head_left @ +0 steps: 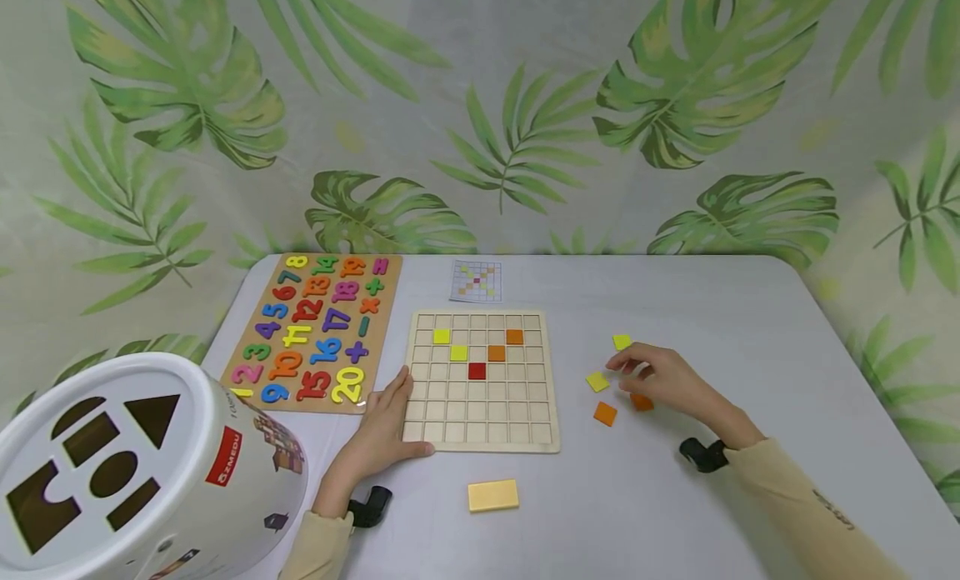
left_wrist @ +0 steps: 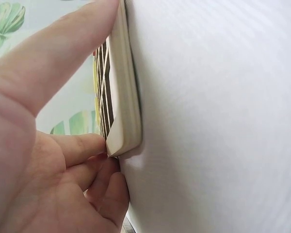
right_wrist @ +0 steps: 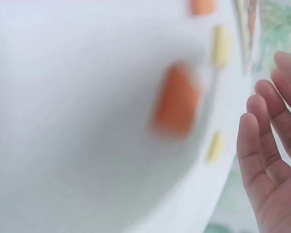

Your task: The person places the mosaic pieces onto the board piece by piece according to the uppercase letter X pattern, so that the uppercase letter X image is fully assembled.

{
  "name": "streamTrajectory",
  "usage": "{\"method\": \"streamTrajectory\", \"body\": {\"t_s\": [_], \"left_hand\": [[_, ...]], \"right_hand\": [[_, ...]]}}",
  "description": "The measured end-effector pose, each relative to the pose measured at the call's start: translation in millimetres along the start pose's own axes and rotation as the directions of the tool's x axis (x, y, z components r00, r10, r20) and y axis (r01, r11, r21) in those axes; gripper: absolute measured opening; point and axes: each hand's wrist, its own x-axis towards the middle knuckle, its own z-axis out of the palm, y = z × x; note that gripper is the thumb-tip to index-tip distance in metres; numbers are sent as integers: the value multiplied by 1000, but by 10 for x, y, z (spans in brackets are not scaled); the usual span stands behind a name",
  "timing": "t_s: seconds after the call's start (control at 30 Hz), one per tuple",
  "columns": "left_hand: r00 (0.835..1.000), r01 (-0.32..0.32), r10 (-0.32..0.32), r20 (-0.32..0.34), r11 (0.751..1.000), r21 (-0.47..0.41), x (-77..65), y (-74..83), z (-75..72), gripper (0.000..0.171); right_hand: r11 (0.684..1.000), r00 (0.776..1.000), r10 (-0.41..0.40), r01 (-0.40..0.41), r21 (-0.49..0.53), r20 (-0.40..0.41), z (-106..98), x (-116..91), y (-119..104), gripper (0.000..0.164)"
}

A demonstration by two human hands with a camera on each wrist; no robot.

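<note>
A square wooden grid board (head_left: pixel 442 409) lies mid-table. Yellow (head_left: pixel 458 353), orange (head_left: pixel 497 353) and red (head_left: pixel 477 371) tiles sit in its upper cells. My left hand (head_left: pixel 386 426) holds the board's near left corner, fingers along the left edge and thumb at the near edge; the left wrist view shows the thumb (left_wrist: pixel 53 53) against its side. My right hand (head_left: pixel 660 376) hovers above loose tiles right of the board, with nothing visible in its fingers (right_wrist: pixel 250 136). Below and beside it lie yellow tiles (head_left: pixel 597 382) and orange tiles (head_left: pixel 605 413), one partly hidden by the hand.
Behind the board lies a small pattern card (head_left: pixel 477 281) with a coloured X on a grid. A number puzzle board (head_left: pixel 247 330) is at the left. A white shape-sorter bucket (head_left: pixel 247 472) stands front left. A pale yellow block (head_left: pixel 492 496) lies in front of the board.
</note>
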Motion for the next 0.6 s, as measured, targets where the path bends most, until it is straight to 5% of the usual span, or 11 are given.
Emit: {"method": "streamTrajectory", "body": {"t_s": [0.27,0.6], "left_hand": [[1000,-11,11,0,1000,7,-9,-7,-7,107],[1000,-8,8,0,1000,2,-14,11,-18,104]], "right_hand": [[998,999,44,-43,-46,21,-66,-327,266,30],[992,999,-47,46,-121,-6,33,-278,331,33]]}}
